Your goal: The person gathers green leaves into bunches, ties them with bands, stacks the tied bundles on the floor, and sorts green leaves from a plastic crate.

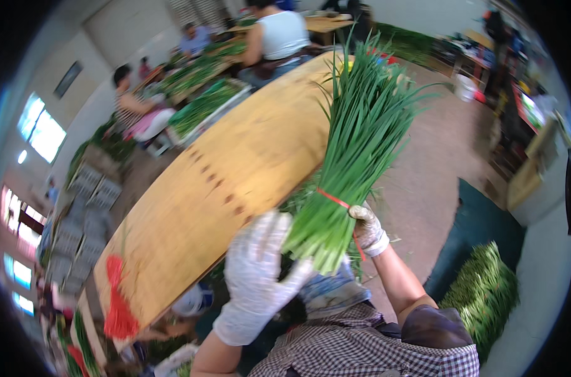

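A large bundle of long green leafy stalks [356, 155], likely garlic chives, is tied with a red band [333, 198] near its pale cut ends. My right hand [367, 228], in a soiled whitish glove, grips the bundle at the band, whose loose end hangs below. My left hand [264, 273], in a white glove, is spread with its palm beside the cut ends; whether it touches them I cannot tell. A long wooden board [247, 155] lies to the left of the bundle. On its near left end rests a bunch of red ties [118, 301].
Several people sit at tables of greens at the back, one in a white top [283, 37]. Stacked crates [85, 212] stand at the left. More bundled greens [483, 282] lie on a dark sheet [478, 226] at the right. A white bucket [464, 88] stands farther off.
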Tool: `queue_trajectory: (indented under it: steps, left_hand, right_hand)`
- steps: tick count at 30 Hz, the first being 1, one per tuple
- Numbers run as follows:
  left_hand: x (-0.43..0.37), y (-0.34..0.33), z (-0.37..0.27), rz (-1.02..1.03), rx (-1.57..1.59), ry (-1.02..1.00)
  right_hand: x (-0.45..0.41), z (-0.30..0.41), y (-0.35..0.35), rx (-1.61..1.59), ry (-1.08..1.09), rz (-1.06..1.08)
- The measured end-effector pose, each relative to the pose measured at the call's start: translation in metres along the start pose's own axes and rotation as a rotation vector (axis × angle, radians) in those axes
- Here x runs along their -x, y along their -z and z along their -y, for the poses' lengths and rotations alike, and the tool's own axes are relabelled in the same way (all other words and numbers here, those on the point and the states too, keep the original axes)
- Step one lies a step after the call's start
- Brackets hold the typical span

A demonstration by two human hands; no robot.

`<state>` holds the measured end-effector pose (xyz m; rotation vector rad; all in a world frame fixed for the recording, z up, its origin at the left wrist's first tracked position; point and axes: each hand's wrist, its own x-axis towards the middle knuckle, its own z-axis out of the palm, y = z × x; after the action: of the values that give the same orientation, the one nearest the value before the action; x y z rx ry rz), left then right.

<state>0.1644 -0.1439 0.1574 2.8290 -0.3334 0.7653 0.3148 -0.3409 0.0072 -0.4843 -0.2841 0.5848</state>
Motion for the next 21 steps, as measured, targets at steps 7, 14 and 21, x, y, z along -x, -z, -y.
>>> queue_trajectory:
  steps: [7,14,21]
  left_hand:
    - [-0.078,-0.118,0.063,0.375,-0.193,0.028]
    - [-0.136,-0.199,0.053,0.555,-0.255,-0.018]
    - [-0.145,-0.218,0.054,0.499,-0.273,-0.037]
  right_hand:
    - [0.112,0.072,0.174,0.411,0.065,-0.003]
    - [0.177,0.057,0.198,0.331,-0.043,-0.266]
    - [0.195,0.066,0.183,0.310,0.017,-0.467]
